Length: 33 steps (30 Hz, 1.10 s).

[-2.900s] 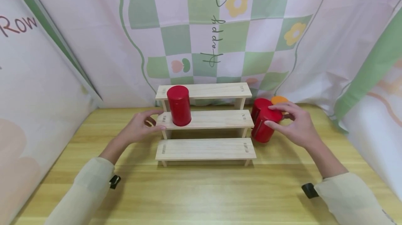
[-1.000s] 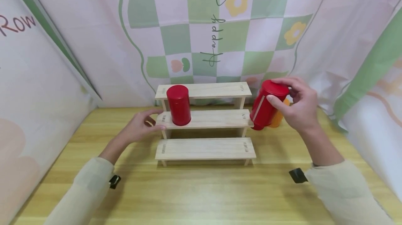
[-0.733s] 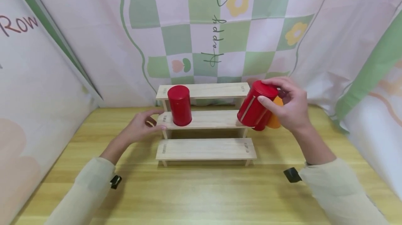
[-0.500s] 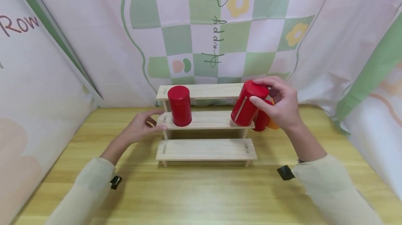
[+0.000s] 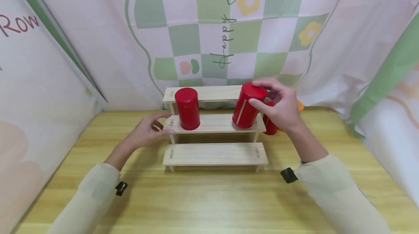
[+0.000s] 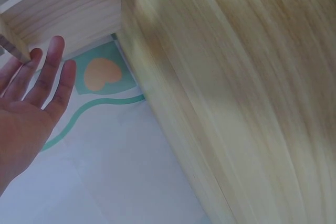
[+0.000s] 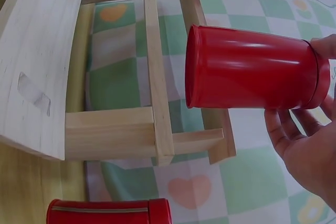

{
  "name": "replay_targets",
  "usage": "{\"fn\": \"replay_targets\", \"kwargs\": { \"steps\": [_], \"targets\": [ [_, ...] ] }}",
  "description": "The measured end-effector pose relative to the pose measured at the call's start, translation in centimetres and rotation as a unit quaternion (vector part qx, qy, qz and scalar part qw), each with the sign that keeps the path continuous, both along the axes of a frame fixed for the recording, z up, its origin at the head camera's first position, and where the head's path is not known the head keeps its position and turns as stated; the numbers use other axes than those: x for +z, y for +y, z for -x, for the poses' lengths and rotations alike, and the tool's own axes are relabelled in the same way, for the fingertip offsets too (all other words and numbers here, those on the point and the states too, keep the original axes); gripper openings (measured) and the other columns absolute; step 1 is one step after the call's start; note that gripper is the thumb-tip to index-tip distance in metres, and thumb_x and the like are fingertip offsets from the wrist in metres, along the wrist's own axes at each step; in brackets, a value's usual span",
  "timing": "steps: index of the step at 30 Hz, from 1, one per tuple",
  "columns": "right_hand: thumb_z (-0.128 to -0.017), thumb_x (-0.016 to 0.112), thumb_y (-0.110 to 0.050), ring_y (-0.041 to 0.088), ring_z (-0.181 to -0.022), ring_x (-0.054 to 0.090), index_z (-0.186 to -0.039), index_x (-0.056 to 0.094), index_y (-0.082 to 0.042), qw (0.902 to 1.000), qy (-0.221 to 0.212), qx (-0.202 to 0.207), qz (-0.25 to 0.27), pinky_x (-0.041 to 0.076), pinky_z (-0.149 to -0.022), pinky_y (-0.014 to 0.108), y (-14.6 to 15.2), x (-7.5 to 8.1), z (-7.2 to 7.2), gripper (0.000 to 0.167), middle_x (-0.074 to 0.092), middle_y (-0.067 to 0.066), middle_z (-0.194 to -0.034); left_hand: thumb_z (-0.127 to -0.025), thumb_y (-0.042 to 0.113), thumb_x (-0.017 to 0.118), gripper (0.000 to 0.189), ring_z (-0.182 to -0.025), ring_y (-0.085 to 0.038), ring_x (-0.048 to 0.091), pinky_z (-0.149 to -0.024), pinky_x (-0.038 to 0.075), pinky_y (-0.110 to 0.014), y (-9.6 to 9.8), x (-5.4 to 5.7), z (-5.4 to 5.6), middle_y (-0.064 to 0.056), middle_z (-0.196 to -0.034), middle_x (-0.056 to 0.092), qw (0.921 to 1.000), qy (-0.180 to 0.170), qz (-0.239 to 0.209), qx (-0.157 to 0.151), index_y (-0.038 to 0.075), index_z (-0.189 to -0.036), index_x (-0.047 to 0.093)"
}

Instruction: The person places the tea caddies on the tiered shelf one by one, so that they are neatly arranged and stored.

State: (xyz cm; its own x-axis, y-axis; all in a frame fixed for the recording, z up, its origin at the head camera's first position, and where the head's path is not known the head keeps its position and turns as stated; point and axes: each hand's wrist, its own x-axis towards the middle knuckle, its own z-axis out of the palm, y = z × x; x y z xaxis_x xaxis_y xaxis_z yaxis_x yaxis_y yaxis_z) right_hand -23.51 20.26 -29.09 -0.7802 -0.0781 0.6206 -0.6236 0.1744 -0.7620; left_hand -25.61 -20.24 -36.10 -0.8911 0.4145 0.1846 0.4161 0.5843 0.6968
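My right hand [image 5: 283,107] grips a red lidded tin canister [image 5: 246,109] near its top, thumb in front and fingers round the lid. The canister tilts over the right part of the middle board; in the right wrist view its base [image 7: 193,66] hangs just above that board. A like red canister [image 5: 187,109] stands upright at the left of the middle board. My left hand [image 5: 145,130] holds the left end of the three-step wooden display shelf [image 5: 214,154], thumb at the board's front edge and forefinger at its back; other fingers [image 6: 50,72] extend under it.
Another red canister [image 5: 270,126] stands on the wooden table [image 5: 209,201] right of the shelf, partly behind my right hand. An orange object [image 5: 300,106] beside it is mostly hidden. A patterned curtain [image 5: 212,34] hangs close behind the shelf.
My right hand has taken the front red canister from the table at the right, raised it and carried it left over the middle board. My left hand has stayed at the shelf's end.
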Motion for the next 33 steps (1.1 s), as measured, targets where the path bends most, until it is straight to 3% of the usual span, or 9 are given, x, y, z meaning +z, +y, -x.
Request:
{"fn": "replay_targets", "kwargs": {
  "steps": [9,15,24,33],
  "targets": [
    [-0.087,0.076,0.006,0.018,-0.100,0.066,-0.127,0.068,0.007,0.9991,-0.032,-0.004,-0.027,0.058,-0.083,0.019,-0.7,0.1,0.0,0.041,0.068,0.012,-0.121,-0.091,0.021,0.082,0.060,-0.095,-0.031,0.070,-0.083,0.062,-0.043,0.0,0.0,0.0,-0.022,-0.142,0.061,1.0000,-0.001,0.000,0.003,-0.001,-0.142,0.059],
    [-0.089,0.077,0.002,0.018,-0.109,0.063,-0.130,0.068,0.004,0.9980,-0.032,-0.009,-0.054,0.056,-0.088,0.017,-1.2,-0.1,0.5,0.042,0.066,0.017,-0.127,-0.091,0.021,0.081,0.060,-0.095,-0.031,0.070,-0.083,0.062,-0.044,0.0,0.0,0.1,-0.022,-0.142,0.061,1.0000,-0.001,0.001,0.003,-0.001,-0.143,0.058],
    [-0.090,0.079,-0.003,0.020,-0.112,0.061,-0.132,0.068,0.001,0.9951,-0.053,-0.019,-0.081,0.056,-0.087,0.016,-1.9,-0.4,1.0,0.044,0.066,0.015,-0.132,-0.091,0.021,0.081,0.061,-0.094,-0.032,0.071,-0.083,0.062,-0.044,-0.1,-0.3,0.0,-0.023,-0.142,0.061,1.0000,-0.001,-0.001,0.004,-0.002,-0.142,0.058],
    [-0.088,0.077,0.001,0.021,-0.112,0.060,-0.130,0.067,0.005,0.9963,-0.041,-0.001,-0.075,0.056,-0.087,0.017,-2.3,-0.8,1.5,0.043,0.066,0.018,-0.132,-0.091,0.021,0.081,0.061,-0.095,-0.032,0.070,-0.083,0.062,-0.044,-0.1,-0.3,-0.1,-0.024,-0.141,0.061,1.0000,0.000,-0.001,0.007,-0.001,-0.143,0.058]
  ]
}}
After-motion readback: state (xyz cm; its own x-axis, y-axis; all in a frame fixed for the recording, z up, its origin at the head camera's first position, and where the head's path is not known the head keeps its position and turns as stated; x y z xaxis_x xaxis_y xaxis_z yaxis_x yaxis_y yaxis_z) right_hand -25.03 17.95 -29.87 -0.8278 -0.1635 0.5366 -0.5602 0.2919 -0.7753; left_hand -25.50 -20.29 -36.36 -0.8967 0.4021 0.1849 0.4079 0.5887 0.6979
